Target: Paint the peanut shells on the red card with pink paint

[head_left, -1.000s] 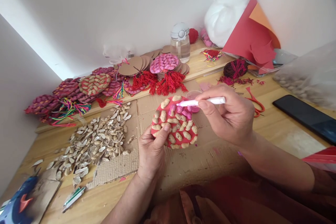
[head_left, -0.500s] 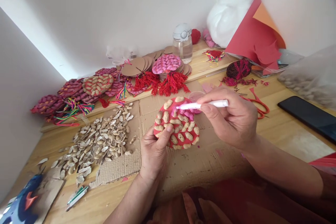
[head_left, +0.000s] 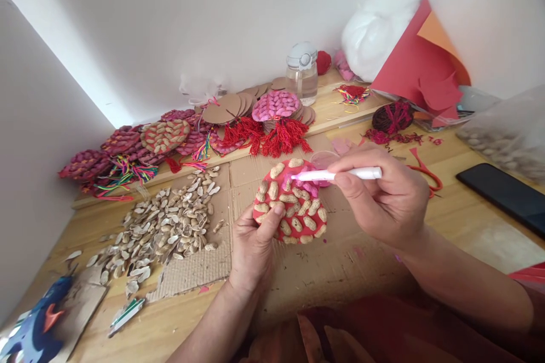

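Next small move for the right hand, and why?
I'd shift the white marker to the uncoloured peanut near the upper-left rim: the tip is among the pink peanuts beside it, and the left hand grips the red disc.

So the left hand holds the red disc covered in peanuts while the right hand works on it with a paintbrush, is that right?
Not quite: the head view shows the right hand using a white marker pen, not a paintbrush. The left hand does hold the red disc with peanuts.
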